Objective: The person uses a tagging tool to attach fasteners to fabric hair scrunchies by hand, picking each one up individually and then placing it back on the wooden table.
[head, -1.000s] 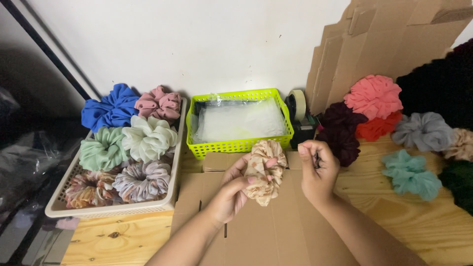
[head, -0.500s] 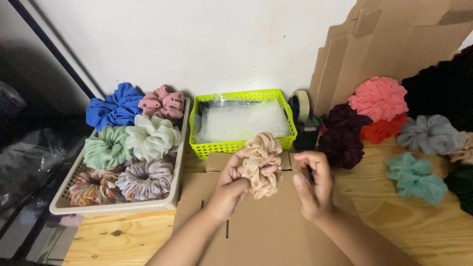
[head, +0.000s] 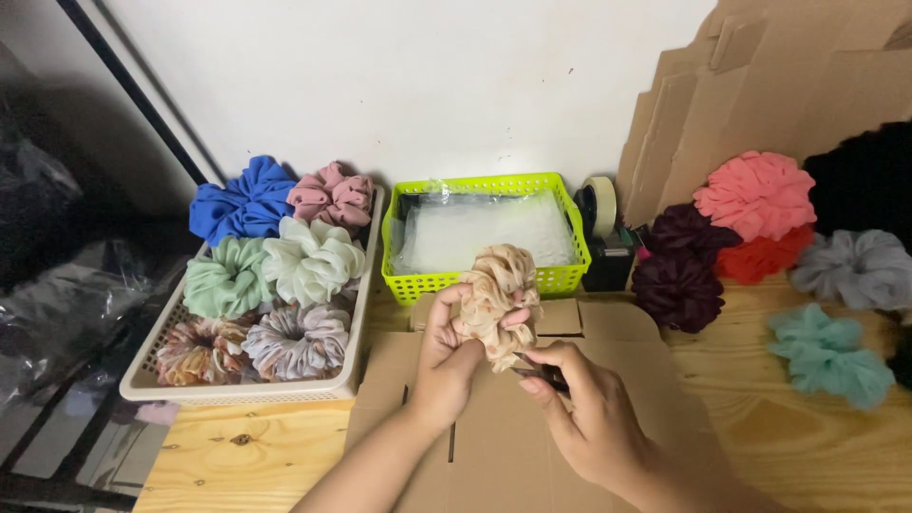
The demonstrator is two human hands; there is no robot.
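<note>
While the left hand (head: 446,356) is gripping a beige scrunchie (head: 499,299) above flat cardboard (head: 494,446) on the bench (head: 237,456), the right hand (head: 579,408) is pinching a small dark tool (head: 549,378) beneath it.

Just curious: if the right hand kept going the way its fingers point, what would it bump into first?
Probably the beige scrunchie held by the left hand; the right hand points up-left at its lower edge, with a small dark object between them.
</note>
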